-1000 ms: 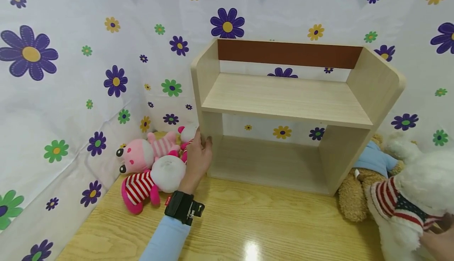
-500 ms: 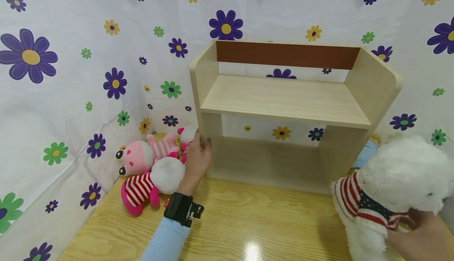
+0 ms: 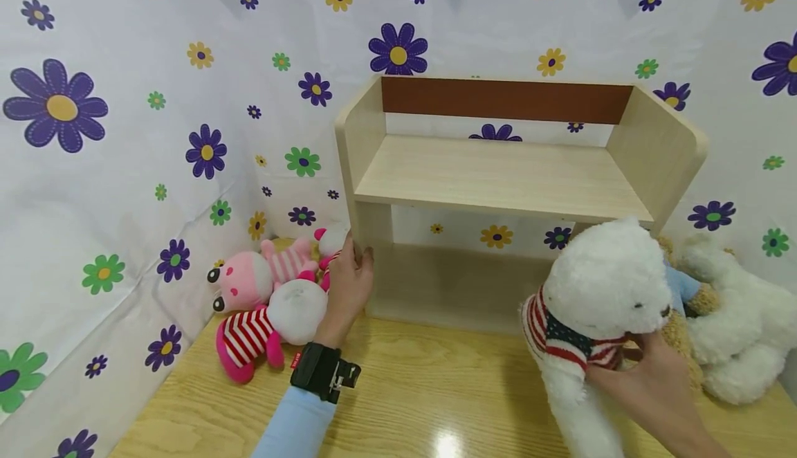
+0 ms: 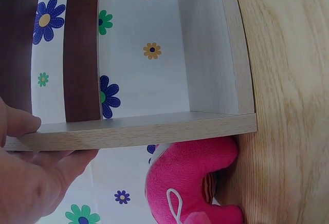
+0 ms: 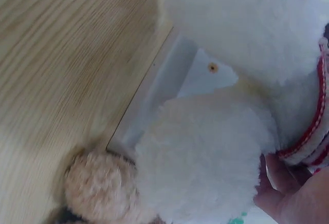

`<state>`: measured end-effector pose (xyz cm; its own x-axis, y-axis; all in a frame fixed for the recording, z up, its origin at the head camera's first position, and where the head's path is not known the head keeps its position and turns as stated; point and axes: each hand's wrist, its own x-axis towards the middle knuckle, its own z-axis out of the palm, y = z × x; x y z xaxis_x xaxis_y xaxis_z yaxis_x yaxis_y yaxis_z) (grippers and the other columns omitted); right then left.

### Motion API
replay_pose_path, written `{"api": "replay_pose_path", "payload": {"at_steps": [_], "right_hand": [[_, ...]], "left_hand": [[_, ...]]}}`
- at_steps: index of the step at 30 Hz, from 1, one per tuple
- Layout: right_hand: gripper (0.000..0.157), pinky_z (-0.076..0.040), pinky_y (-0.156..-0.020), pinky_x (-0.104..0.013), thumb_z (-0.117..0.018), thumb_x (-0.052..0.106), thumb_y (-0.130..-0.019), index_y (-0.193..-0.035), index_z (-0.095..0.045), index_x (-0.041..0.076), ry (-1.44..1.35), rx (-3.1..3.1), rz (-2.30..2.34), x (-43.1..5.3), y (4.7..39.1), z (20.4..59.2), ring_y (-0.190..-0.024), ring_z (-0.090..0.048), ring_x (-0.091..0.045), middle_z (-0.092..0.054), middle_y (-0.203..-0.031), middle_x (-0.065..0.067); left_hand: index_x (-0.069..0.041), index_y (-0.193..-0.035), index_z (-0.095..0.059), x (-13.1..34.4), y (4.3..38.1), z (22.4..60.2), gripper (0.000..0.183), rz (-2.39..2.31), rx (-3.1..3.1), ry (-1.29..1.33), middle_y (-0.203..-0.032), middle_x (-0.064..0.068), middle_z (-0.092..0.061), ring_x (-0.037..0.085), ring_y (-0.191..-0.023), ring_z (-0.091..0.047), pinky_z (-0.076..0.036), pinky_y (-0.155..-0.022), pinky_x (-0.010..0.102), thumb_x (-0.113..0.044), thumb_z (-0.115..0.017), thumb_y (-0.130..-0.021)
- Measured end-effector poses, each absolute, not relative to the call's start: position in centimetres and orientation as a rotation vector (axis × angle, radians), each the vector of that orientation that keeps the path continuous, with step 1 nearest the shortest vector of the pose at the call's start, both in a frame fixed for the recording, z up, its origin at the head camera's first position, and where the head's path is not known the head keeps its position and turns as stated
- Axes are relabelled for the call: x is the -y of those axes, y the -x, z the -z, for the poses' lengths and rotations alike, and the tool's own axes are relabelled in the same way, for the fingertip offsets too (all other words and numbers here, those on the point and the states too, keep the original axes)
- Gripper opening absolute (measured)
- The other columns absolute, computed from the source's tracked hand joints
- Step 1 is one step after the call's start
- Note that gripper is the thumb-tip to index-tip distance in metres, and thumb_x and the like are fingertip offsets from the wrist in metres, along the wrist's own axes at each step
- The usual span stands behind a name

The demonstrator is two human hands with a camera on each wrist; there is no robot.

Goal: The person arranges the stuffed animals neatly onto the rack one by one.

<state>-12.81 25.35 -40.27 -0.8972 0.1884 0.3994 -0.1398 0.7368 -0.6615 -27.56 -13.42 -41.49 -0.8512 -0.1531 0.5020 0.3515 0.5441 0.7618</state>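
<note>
My right hand (image 3: 654,382) grips a white plush bear (image 3: 604,278) in a striped, starred shirt, near its chest. The bear is held in front of the lower right of a pale wooden shelf (image 3: 498,174). In the right wrist view its white fur (image 5: 205,157) fills much of the picture, and part of my hand (image 5: 295,193) shows at the shirt's hem. My left hand (image 3: 349,288) holds the shelf's left side panel. In the left wrist view, the thumb and fingers of that hand (image 4: 41,178) lie on opposite faces of the panel (image 4: 154,131).
Left of the shelf lie pink-and-white plush toys (image 3: 239,278), one with a red-striped body (image 3: 245,337). Right of it are a brown teddy in a blue shirt (image 3: 681,292) and another white plush toy (image 3: 741,326). All stand on a wooden table (image 3: 436,389) before a flowered cloth (image 3: 156,98).
My right hand has brought the white bear leftward from the right edge to before the shelf's right part, uncovering the plush toys behind. The left hand keeps its hold on the shelf.
</note>
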Motion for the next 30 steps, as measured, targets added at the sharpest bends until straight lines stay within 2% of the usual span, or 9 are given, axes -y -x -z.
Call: {"api": "replay_pose_path", "payload": {"at_steps": [4, 10, 12, 14, 17, 20, 24, 28, 30], "right_hand": [[0.069, -0.049, -0.064, -0.015, -0.093, 0.025, -0.07, -0.125, -0.056, 0.007, 0.104, 2.539, -1.043, -23.8, 14.2, 40.1, -0.081, -0.049, 0.015, -0.07, -0.107, -0.018], [0.052, -0.046, -0.057, -0.026, -0.087, 0.022, -0.078, -0.114, -0.053, 0.004, 0.028, 2.544, -1.226, -22.2, 16.9, 40.8, -0.066, -0.054, -0.007, -0.061, -0.087, -0.011], [0.055, -0.049, -0.063, -0.029, -0.086, 0.019, -0.078, -0.118, -0.053, 0.002, -0.03, 2.529, -1.214, -21.8, 17.9, 41.2, -0.074, -0.059, -0.013, -0.063, -0.093, -0.013], [0.063, -0.053, -0.076, -0.037, -0.087, 0.016, -0.077, -0.126, -0.052, -0.002, -0.113, 2.488, -1.214, -21.4, 18.9, 41.6, -0.093, -0.063, -0.023, -0.062, -0.109, -0.018], [0.076, -0.051, -0.091, -0.049, -0.086, 0.013, -0.075, -0.138, -0.047, -0.003, -0.202, 2.451, -1.219, -20.9, 20.1, 42.2, -0.117, -0.059, -0.035, -0.058, -0.13, -0.021], [0.075, -0.052, -0.095, -0.044, -0.088, 0.014, -0.074, -0.138, -0.05, 0.0, -0.195, 2.448, -1.243, -20.3, 21.1, 42.8, -0.12, -0.06, -0.034, -0.061, -0.131, -0.018], [0.073, -0.053, -0.092, -0.039, -0.091, 0.019, -0.072, -0.134, -0.055, 0.003, -0.143, 2.443, -1.227, -19.4, 22.6, 43.1, -0.115, -0.064, -0.029, -0.067, -0.125, -0.014], [0.075, -0.052, -0.095, -0.048, -0.092, 0.02, -0.07, -0.133, -0.055, 0.003, -0.142, 2.391, -1.232, -18.6, 24.3, 43.3, -0.117, -0.064, -0.032, -0.067, -0.125, -0.015], [0.074, -0.052, -0.095, -0.049, -0.092, 0.02, -0.07, -0.132, -0.056, 0.003, -0.141, 2.364, -1.232, -18.2, 25.2, 43.5, -0.117, -0.064, -0.031, -0.067, -0.125, -0.015]], "left_hand": [[-0.004, -0.145, -0.05, 13.5, 27.5, 41.5, 0.045, 1.291, 2.264, 0.158, -0.125, 0.027, -0.069, 0.041, -0.108, -0.07, -0.054, -0.099, 0.059, -0.012, -0.055, -0.102], [-0.004, -0.147, -0.049, 13.6, 27.5, 41.6, 0.046, 1.297, 2.268, 0.162, -0.13, 0.027, -0.067, 0.041, -0.114, -0.068, -0.052, -0.102, 0.059, -0.012, -0.055, -0.102], [-0.004, -0.147, -0.048, 13.6, 27.5, 41.6, 0.046, 1.307, 2.269, 0.17, -0.131, 0.027, -0.066, 0.041, -0.113, -0.068, -0.051, -0.103, 0.058, -0.012, -0.055, -0.102], [-0.004, -0.147, -0.048, 13.5, 27.5, 41.6, 0.046, 1.309, 2.271, 0.171, -0.132, 0.027, -0.066, 0.041, -0.115, -0.068, -0.051, -0.104, 0.058, -0.012, -0.055, -0.102], [-0.003, -0.146, -0.049, 13.5, 27.5, 41.6, 0.045, 1.31, 2.277, 0.166, -0.132, 0.026, -0.066, 0.041, -0.114, -0.068, -0.051, -0.103, 0.058, -0.012, -0.054, -0.102], [-0.003, -0.146, -0.049, 13.4, 27.4, 41.5, 0.045, 1.323, 2.272, 0.167, -0.134, 0.026, -0.065, 0.042, -0.12, -0.066, -0.05, -0.104, 0.058, -0.01, -0.054, -0.102], [-0.003, -0.147, -0.048, 13.5, 27.3, 41.5, 0.045, 1.338, 2.266, 0.181, -0.137, 0.025, -0.064, 0.041, -0.128, -0.062, -0.049, -0.106, 0.059, -0.01, -0.054, -0.103], [-0.004, -0.143, -0.051, 13.3, 27.4, 41.6, 0.042, 1.324, 2.282, 0.157, -0.125, 0.024, -0.068, 0.035, -0.106, -0.068, -0.055, -0.097, 0.054, -0.012, -0.054, -0.102], [-0.004, -0.14, -0.052, 13.2, 27.4, 41.6, 0.039, 1.323, 2.292, 0.143, -0.11, 0.026, -0.069, 0.033, -0.088, -0.063, -0.056, -0.083, 0.052, -0.013, -0.053, -0.103]]}}
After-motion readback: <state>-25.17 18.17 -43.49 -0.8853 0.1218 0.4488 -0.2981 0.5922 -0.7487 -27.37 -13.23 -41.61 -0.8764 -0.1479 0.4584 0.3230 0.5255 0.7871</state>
